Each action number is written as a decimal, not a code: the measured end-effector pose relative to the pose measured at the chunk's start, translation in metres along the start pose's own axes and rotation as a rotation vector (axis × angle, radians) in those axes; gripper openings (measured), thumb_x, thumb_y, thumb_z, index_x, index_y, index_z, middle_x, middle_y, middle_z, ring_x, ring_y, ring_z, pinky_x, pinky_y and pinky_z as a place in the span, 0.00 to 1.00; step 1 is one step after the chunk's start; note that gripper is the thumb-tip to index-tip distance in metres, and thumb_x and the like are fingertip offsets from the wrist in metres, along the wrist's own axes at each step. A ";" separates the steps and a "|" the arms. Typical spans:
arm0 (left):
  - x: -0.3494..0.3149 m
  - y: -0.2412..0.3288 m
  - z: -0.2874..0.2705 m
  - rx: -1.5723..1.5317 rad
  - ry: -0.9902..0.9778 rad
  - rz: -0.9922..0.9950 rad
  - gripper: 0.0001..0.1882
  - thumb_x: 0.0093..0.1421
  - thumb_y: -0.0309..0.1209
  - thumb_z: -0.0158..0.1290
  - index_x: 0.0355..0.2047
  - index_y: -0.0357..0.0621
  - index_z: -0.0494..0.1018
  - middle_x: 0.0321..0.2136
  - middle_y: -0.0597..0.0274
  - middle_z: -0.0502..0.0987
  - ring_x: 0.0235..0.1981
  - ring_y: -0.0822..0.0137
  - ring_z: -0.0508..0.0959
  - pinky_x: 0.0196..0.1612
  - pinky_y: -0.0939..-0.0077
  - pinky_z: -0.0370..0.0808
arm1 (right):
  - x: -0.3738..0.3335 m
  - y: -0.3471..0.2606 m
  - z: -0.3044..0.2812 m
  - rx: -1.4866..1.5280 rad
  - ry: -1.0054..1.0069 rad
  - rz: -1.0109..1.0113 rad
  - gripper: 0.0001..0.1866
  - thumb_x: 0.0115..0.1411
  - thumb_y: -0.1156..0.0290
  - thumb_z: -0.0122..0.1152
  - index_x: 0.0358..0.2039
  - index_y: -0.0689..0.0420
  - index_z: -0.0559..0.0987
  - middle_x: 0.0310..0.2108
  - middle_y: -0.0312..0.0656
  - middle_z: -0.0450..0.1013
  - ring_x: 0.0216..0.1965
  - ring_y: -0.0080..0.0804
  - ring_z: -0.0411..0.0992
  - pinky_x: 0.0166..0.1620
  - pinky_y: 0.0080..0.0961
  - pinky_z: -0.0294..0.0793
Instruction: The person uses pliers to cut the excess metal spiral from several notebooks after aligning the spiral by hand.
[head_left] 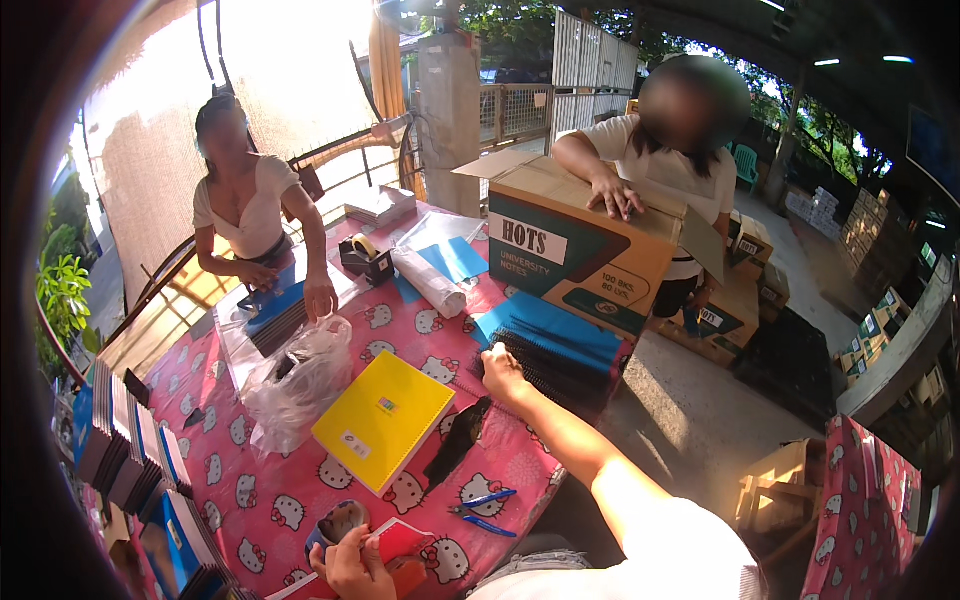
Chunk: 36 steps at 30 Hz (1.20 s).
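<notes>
Large cardboard box (pixel 580 250) at the desk's far right edge, brown with a dark green side and white label panels. Smaller brown cartons (pixel 735 300) on the floor behind it; more stacked boxes (pixel 870 225) far right, too small to detail.

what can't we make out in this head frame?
- Left hand: partly cut by the lower edge; the red notebook it holds is half hidden.
- Right hand: fingers curl onto the spiral stack; grip unclear.
- Stack count: too small.
- Box contents: hidden by its flaps.
</notes>
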<state>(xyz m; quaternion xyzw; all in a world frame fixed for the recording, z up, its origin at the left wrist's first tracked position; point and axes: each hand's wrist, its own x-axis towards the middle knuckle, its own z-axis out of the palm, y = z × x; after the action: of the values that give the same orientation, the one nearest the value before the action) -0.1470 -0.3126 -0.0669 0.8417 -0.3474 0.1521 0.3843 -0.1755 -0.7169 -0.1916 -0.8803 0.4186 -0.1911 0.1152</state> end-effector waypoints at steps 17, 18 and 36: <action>0.000 -0.006 -0.005 0.046 -0.062 0.181 0.09 0.52 0.32 0.62 0.33 0.44 0.78 0.31 0.65 0.79 0.34 0.68 0.77 0.49 0.65 0.65 | -0.164 -0.162 -0.103 0.823 -0.360 -0.461 0.15 0.59 0.57 0.58 0.32 0.58 0.76 0.24 0.47 0.76 0.29 0.43 0.77 0.30 0.34 0.74; -0.002 -0.010 -0.005 0.071 -0.054 0.142 0.06 0.54 0.31 0.59 0.32 0.44 0.78 0.27 0.66 0.78 0.30 0.68 0.75 0.51 0.63 0.63 | -0.164 -0.168 -0.103 0.878 -0.374 -0.505 0.15 0.58 0.58 0.60 0.30 0.58 0.76 0.23 0.47 0.75 0.26 0.41 0.76 0.28 0.31 0.73; -0.016 -0.008 0.003 0.010 -0.010 0.063 0.08 0.49 0.38 0.64 0.28 0.51 0.81 0.25 0.70 0.79 0.31 0.70 0.76 0.53 0.62 0.57 | -0.149 -0.146 -0.117 0.970 -0.625 -0.719 0.14 0.46 0.82 0.68 0.36 0.57 0.84 0.28 0.37 0.77 0.30 0.23 0.75 0.33 0.18 0.74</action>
<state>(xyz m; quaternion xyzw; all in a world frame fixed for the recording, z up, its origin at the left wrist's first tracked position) -0.1530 -0.3032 -0.0818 0.8331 -0.3750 0.1617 0.3731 -0.2109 -0.5144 -0.0687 -0.8274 -0.0860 -0.1203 0.5418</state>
